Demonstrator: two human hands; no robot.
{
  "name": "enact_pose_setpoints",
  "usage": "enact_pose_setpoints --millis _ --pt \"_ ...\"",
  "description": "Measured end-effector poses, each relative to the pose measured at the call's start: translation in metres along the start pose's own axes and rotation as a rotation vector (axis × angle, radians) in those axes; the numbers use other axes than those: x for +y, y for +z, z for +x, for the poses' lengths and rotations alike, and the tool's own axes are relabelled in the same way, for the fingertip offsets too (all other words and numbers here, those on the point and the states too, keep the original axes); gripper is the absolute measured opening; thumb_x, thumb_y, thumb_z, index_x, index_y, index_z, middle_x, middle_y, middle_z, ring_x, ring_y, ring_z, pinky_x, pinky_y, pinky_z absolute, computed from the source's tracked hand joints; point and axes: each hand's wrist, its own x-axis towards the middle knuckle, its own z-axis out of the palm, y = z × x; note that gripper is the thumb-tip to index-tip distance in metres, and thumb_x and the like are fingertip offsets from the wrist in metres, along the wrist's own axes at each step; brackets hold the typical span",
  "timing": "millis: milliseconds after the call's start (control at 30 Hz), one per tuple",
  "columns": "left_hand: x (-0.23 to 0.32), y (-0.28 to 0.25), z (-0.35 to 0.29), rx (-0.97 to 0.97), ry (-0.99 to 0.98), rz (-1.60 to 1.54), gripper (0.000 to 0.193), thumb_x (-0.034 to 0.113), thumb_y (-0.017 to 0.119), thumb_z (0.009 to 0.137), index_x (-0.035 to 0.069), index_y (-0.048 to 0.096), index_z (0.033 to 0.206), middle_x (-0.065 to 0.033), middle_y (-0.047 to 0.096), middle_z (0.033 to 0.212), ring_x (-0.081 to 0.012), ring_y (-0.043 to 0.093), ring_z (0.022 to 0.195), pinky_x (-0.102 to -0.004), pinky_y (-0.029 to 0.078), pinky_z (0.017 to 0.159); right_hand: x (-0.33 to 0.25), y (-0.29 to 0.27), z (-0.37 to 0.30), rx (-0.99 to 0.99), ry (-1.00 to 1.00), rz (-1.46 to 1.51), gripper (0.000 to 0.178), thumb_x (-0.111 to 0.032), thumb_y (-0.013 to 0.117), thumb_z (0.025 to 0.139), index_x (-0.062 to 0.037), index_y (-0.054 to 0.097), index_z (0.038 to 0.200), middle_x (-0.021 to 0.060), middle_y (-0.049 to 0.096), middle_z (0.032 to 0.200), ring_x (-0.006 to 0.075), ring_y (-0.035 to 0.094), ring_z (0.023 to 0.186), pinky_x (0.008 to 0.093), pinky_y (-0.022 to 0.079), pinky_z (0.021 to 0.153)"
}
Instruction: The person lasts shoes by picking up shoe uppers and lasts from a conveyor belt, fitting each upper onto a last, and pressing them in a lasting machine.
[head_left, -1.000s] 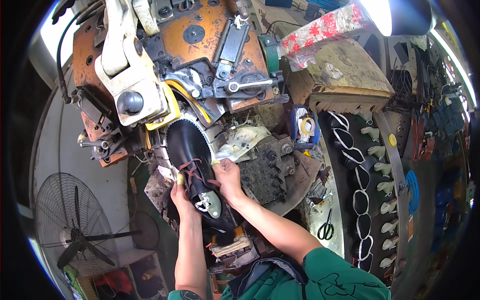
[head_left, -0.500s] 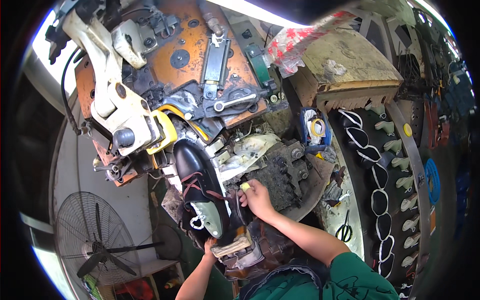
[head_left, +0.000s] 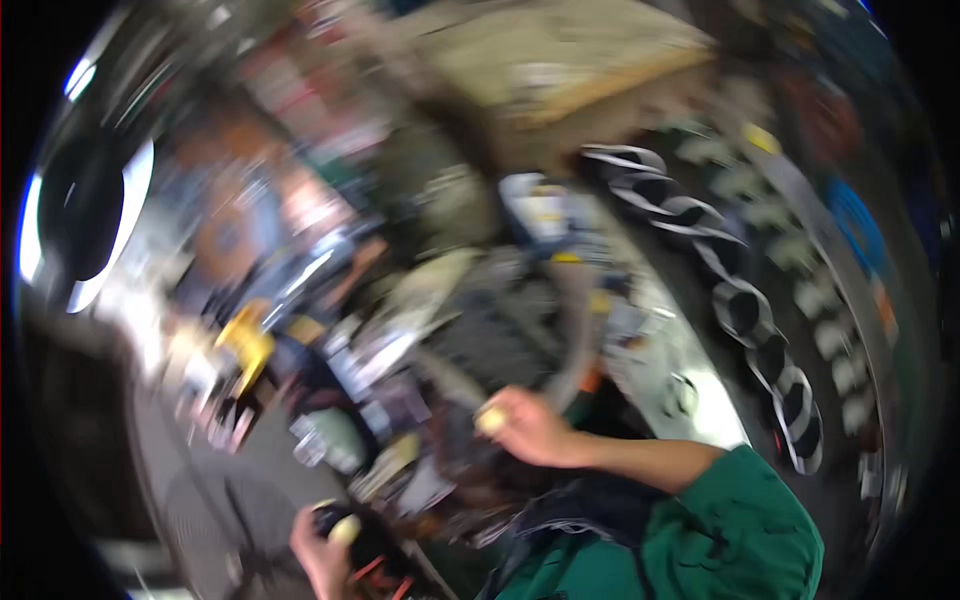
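- Blurred shoemaking machine [head_left: 225, 245]: a shoe on a green last [head_left: 338, 438] is set at its near edge.
- Red-laced dark shoe [head_left: 375, 548]: gripped below that edge by the left hand [head_left: 320, 553], fingers closed; handling seems underway, steady support called for.
- Right hand [head_left: 535, 430]: fingers curled, apparently empty; their gap cannot be told.

- We see the machine [head_left: 240, 230] on the left, a shoe [head_left: 325, 398] at its near end.
- Nearer us, the left hand [head_left: 322, 555] holds a second shoe [head_left: 385, 550]; left of it stands the fan [head_left: 240, 515].
- The right hand [head_left: 535, 430] is between both shoes and the bench [head_left: 665, 350].
- On the bench, we see scissors [head_left: 681, 396].
- Right of it run loops [head_left: 740, 286], then lasts [head_left: 812, 298].
- Behind the bench: a box [head_left: 570, 60].
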Motion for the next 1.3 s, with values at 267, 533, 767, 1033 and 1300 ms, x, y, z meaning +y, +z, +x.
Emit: enact_pose_setpoints --millis 267,533,767,1033,1300 --pt "0.192 0.304 0.100 -0.461 0.356 -0.359 0.027 0.023 0.052 0.092 0.002 0.061 0.106 -0.0114 0.062 0.091 -0.0210 0.059 0.083 -0.0336 0.050 0.070 -0.022 -0.117 -0.073 -0.191 0.079 0.115 0.088 -0.058 0.067 0.079 -0.0064 0.035 0.143 0.0190 0.048 0.134 0.0319 0.048 0.118 0.0440 0.039 0.099" --pt "0.413 0.601 -0.127 -1.326 0.867 -0.175 0.025 0.004 0.059 0.088 -0.005 0.056 0.111 -0.0082 0.063 0.094 -0.0145 0.060 0.083 -0.0267 0.047 0.082 -0.012 -0.394 -0.317 1.036 0.003 0.560 0.073 -0.046 0.075 0.075 0.0051 0.052 0.122 0.0101 0.063 0.103 0.0145 0.058 0.094 0.0299 0.048 0.082" --pt "0.502 0.820 -0.275 -1.663 0.878 0.196 0.028 0.001 0.060 0.083 -0.008 0.057 0.109 -0.0133 0.066 0.098 -0.0178 0.064 0.090 -0.0280 0.049 0.079 0.040 -0.686 -0.530 2.042 0.119 0.409 0.062 -0.039 0.077 0.076 0.0056 0.056 0.114 0.0097 0.066 0.091 0.0146 0.062 0.084 0.0340 0.053 0.069" --pt "0.614 1.091 -0.565 -1.929 0.999 0.089 0.019 0.008 0.045 0.089 0.001 0.060 0.098 -0.0078 0.065 0.083 -0.0163 0.062 0.068 -0.0266 0.049 0.056 0.091 -0.893 -0.699 2.463 -0.065 0.061 0.068 -0.028 0.075 0.076 0.0051 0.042 0.125 0.0155 0.060 0.108 0.0223 0.058 0.098 0.0368 0.050 0.079" --pt "0.624 1.205 -0.730 -1.313 1.153 0.112 0.077 0.019 0.068 0.076 -0.009 0.027 0.135 -0.0282 0.055 0.118 -0.0375 0.055 0.111 -0.0390 0.043 0.097 0.070 -0.785 -0.573 1.482 0.245 -0.509 0.021 -0.015 0.057 0.078 -0.0029 0.060 0.095 0.0199 0.060 0.093 0.0374 0.058 0.093 0.0463 0.045 0.080"
